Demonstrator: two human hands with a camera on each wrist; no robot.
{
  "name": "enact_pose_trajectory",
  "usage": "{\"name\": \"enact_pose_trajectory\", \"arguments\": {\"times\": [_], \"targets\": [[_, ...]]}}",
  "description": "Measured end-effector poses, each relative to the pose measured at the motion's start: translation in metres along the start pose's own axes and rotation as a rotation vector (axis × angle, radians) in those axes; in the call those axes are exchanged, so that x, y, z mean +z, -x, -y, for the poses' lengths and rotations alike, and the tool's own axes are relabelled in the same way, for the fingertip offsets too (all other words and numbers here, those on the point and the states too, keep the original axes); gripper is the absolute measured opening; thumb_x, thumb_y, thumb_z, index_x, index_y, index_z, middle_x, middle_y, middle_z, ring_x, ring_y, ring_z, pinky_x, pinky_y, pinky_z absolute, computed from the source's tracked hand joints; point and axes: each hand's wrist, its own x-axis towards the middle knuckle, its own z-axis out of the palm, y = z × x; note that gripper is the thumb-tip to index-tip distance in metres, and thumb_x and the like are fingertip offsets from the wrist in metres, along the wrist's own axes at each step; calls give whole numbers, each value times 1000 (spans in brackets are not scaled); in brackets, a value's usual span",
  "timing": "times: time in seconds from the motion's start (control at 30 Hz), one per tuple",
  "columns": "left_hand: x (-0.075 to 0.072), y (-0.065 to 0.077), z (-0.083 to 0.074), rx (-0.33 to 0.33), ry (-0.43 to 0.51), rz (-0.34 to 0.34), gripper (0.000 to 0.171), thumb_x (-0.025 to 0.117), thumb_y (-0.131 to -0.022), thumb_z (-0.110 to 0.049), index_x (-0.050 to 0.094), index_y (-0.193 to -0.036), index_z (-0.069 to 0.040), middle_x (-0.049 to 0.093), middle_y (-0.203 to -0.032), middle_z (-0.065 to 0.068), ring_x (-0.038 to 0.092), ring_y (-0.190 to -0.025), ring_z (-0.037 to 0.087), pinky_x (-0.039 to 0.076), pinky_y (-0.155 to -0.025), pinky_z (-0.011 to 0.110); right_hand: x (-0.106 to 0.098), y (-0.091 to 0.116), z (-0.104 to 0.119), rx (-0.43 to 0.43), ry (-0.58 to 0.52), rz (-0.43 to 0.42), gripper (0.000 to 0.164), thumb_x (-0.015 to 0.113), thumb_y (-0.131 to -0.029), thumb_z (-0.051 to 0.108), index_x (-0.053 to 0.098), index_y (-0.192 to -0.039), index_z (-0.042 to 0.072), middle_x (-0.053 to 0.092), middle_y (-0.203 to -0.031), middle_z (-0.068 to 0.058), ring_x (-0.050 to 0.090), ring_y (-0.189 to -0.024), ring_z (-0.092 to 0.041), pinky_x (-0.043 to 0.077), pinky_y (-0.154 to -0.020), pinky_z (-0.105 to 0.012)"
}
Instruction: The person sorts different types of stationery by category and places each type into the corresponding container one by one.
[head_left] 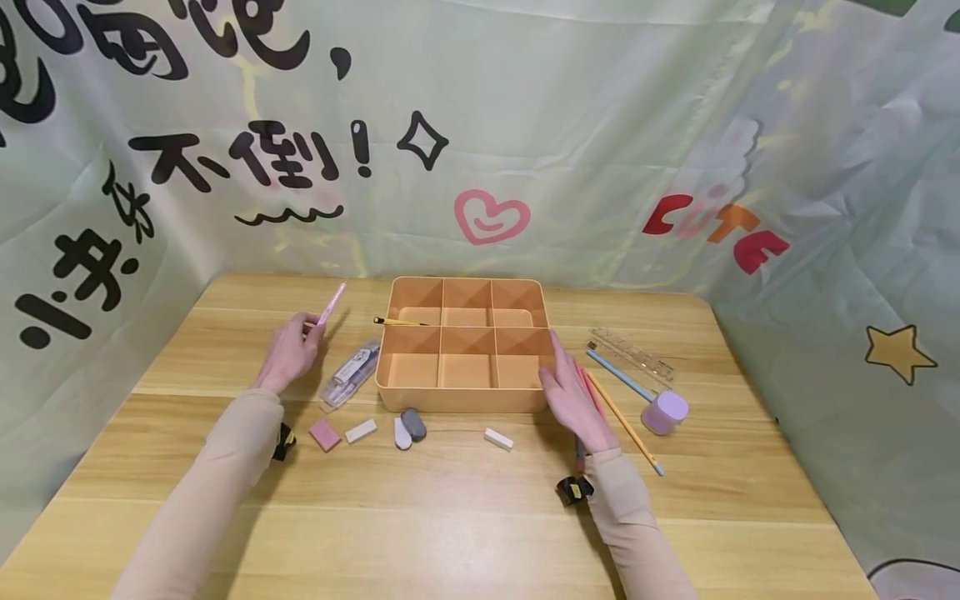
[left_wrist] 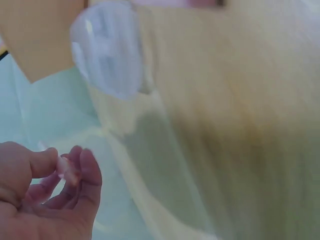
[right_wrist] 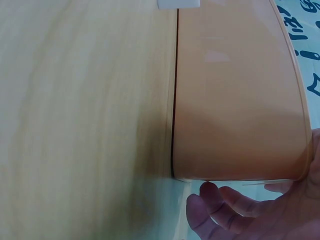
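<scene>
In the head view my left hand (head_left: 291,354) pinches a slim pink pen (head_left: 332,303) by its lower end, tilted up above the table left of the tan compartment box (head_left: 408,400). The left wrist view shows thumb and fingertips meeting on its pale end. My right hand (head_left: 572,392) lies along the box's right side wall, its fingers extended; in the right wrist view the fingers show at the box's end. A yellow-and-black pencil (head_left: 401,322) lies across the box's left compartments. Next to the box on the left is a clear plastic case (head_left: 350,374).
In front of the box lie a pink eraser (head_left: 326,435), white blocks (head_left: 361,431) and a grey-and-white oval eraser (head_left: 412,424). At the right are a yellow pencil (head_left: 626,425), a blue pencil (head_left: 621,374), a clear ruler (head_left: 633,354) and a purple cylinder (head_left: 664,412). Printed cloth surrounds the table.
</scene>
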Motion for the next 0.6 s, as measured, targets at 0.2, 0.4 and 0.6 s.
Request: {"name": "enact_pose_trajectory", "arguments": {"times": [0.2, 0.4, 0.6], "targets": [[-4, -1, -11, 0, 89, -104, 33, 55, -103, -16, 64, -124, 9, 68, -104, 29, 59, -75, 16, 45, -63, 18, 0, 0, 0, 2, 9, 1, 66, 35, -106, 11, 1, -162, 2, 4, -170, -22, 8, -157, -40, 7, -128, -55], [-6, -1, -21, -43, 169, -138, 35, 66, -99, -23, 69, -124, 0, 72, -107, 27, 64, -70, 10, 48, -55, 16, 0, 0, -1, 3, 9, 4, 67, 35, -106, 12, 0, -162, 3, 4, -170, -21, 7, -157, -40, 7, -128, -55], [-7, -1, -32, -72, 236, -192, 37, 73, -93, -29, 73, -120, -3, 74, -107, 27, 58, -58, -8, 47, -50, 16, 0, 0, 0, -3, 3, 7, 66, 35, -106, 11, 0, -161, 2, 3, -170, -21, 6, -157, -40, 7, -128, -55]]}}
